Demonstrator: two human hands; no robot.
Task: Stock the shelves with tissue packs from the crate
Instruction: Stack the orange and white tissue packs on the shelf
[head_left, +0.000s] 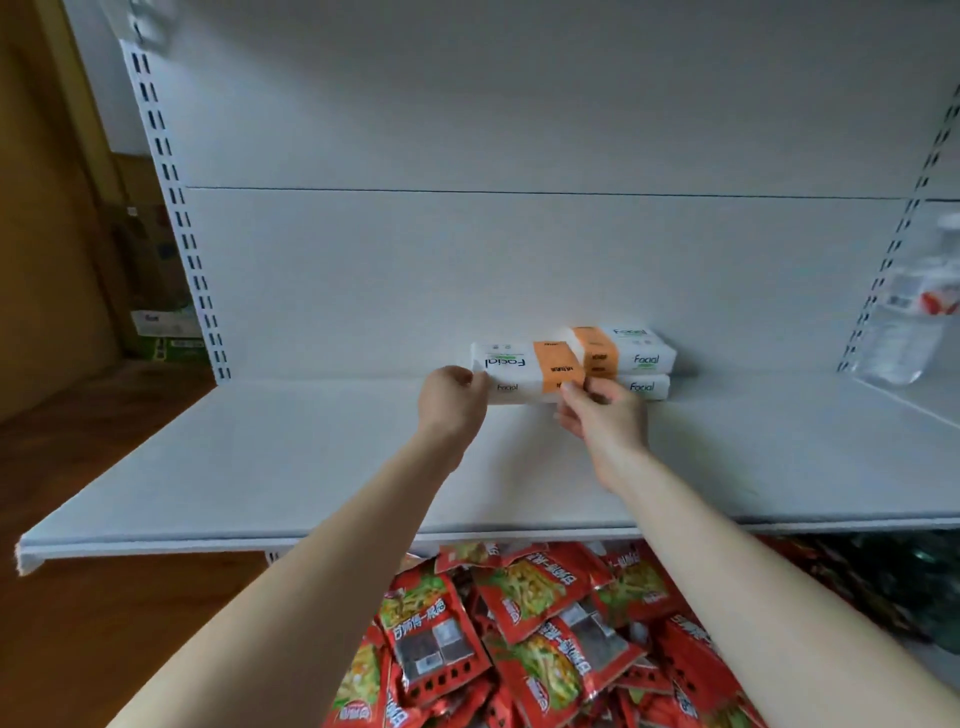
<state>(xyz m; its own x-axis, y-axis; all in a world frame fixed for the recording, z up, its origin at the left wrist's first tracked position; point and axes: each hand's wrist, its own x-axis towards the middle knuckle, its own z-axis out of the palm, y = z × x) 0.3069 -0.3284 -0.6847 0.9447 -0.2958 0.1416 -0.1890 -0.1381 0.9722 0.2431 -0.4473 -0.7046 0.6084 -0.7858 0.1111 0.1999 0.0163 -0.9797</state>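
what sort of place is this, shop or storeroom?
Probably a shop aisle: white retail shelf with slotted uprights, stacked Facial tissue packs, and a heap of red snack packets below.

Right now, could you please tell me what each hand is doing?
Left hand: holding the tissue packs at their left end.
Right hand: pinching the same packs.

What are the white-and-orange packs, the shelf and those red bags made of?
White-and-orange tissue packs: thin printed plastic wrap, seemingly, with soft rounded corners. Flat white shelf: probably painted sheet metal, matte, with a folded front lip. Red snack bags: glossy, crinkled plastic film.
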